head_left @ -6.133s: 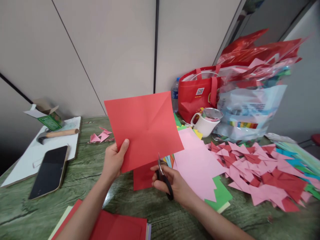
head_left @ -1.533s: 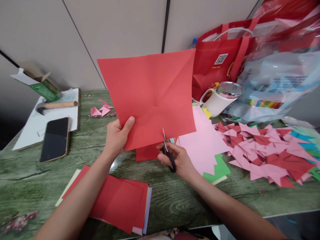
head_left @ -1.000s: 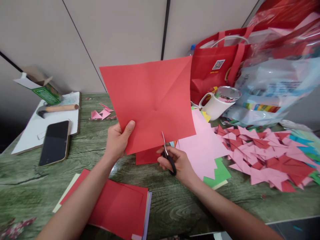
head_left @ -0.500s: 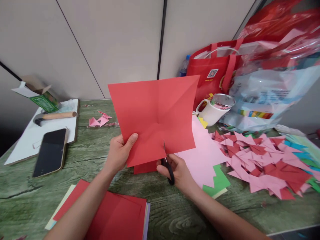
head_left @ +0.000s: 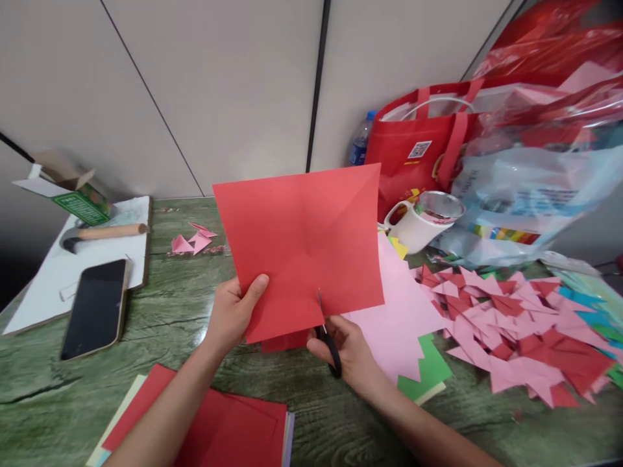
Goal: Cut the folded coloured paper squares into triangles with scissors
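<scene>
A large creased sheet of red paper (head_left: pixel 302 233) is held up above the table, its left side pinched by my left hand (head_left: pixel 233 308) with the thumb on the near face. My right hand (head_left: pixel 343 347) grips a pair of scissors (head_left: pixel 331 350) with black handles. One thin blade shows in front of the sheet, at its lower edge right of the middle. Behind the sheet's lower edge lies another piece of red paper (head_left: pixel 287 341). Pink sheets (head_left: pixel 396 324) with zigzag edges are on the table beside my right hand, over green paper (head_left: pixel 428 371).
A stack of red and coloured paper (head_left: pixel 233 425) lies near me. To the right are a heap of folded pink and red pieces (head_left: pixel 516 324), a white mug (head_left: pixel 416 227) and a red bag (head_left: pixel 399 143). A phone (head_left: pixel 95 308) and hammer (head_left: pixel 107 231) lie left, near folded pink pieces (head_left: pixel 195 240).
The whole scene sits slightly lower in view as the camera shifts. The red sheet's top edge appears lower and tipped a little. Both hands keep their grips.
</scene>
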Available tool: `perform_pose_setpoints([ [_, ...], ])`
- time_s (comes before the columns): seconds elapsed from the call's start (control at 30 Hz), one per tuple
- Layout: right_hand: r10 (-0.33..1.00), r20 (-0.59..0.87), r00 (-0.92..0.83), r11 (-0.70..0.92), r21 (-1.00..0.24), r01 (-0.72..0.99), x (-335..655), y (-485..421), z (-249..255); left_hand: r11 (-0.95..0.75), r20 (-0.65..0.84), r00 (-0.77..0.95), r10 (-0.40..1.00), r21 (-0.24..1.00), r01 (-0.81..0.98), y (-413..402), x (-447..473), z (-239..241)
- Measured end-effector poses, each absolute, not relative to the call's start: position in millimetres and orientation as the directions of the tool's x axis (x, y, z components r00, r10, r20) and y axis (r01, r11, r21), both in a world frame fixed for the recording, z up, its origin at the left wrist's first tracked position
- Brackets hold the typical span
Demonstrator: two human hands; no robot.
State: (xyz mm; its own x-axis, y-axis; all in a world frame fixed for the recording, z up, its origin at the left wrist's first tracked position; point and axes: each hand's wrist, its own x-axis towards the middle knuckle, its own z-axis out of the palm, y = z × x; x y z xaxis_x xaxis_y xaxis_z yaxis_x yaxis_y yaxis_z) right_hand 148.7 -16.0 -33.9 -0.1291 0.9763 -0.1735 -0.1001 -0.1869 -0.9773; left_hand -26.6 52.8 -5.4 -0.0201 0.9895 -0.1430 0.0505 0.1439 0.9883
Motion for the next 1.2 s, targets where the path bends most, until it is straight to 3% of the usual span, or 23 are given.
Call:
perform_pose_setpoints([
  [1.2, 0.978, -0.206, -0.032, -0.205, -0.978, 0.035, 146.0, -17.5, -37.2, 0.175, -0.173, -0.026, 0.985, 0.980, 0.095, 50.6, -23.4, -2.5],
])
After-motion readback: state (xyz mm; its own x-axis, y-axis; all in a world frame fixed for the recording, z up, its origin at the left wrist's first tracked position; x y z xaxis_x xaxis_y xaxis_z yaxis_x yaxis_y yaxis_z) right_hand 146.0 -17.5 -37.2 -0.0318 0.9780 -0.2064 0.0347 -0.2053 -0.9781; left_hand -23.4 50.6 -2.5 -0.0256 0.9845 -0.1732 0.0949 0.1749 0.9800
